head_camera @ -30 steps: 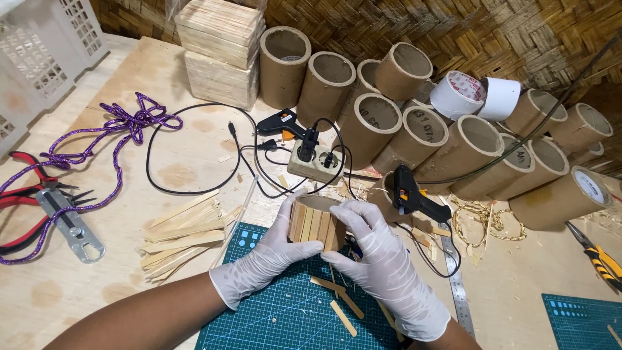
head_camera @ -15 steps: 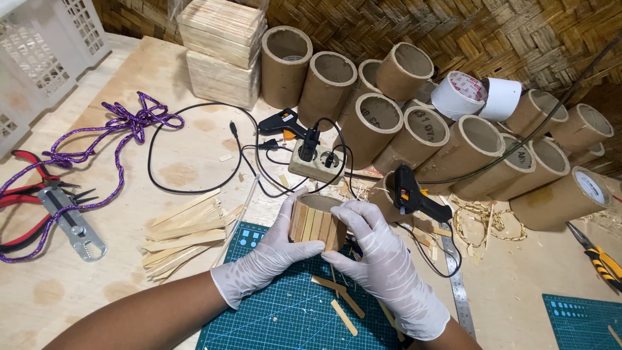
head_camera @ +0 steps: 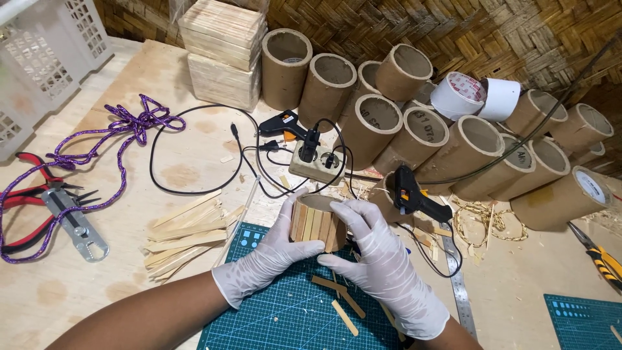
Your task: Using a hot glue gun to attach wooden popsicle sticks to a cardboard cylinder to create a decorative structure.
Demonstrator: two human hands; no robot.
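Just below the middle of the frame, both gloved hands close around a short cardboard tube clad in wooden sticks (head_camera: 316,223), which stands on the top edge of the green cutting mat (head_camera: 285,311). The left hand (head_camera: 272,256) cups its left side with the thumb along the front; the right hand (head_camera: 372,259) wraps its right side, fingers curled over the rim.

The side facing the camera is already covered by about six upright sticks set edge to edge; the far side is hidden, so I cannot tell whether the cladding goes all the way round. My judgement is that the covering is partly to mostly done.

Counts: two black glue guns, one (head_camera: 285,124) above centre by the white power strip (head_camera: 316,163), and one (head_camera: 414,194) to the right of the hands. A loose pile of flat sticks (head_camera: 184,233) lies on the surface left of the mat, roughly a dozen; three or four short offcuts (head_camera: 337,298) lie on the mat. About thirteen bare cardboard tubes (head_camera: 382,126) line the top, with two rolls of white tape (head_camera: 476,97) on them. Two bundled blocks of sticks (head_camera: 223,45) are stacked at the upper left.
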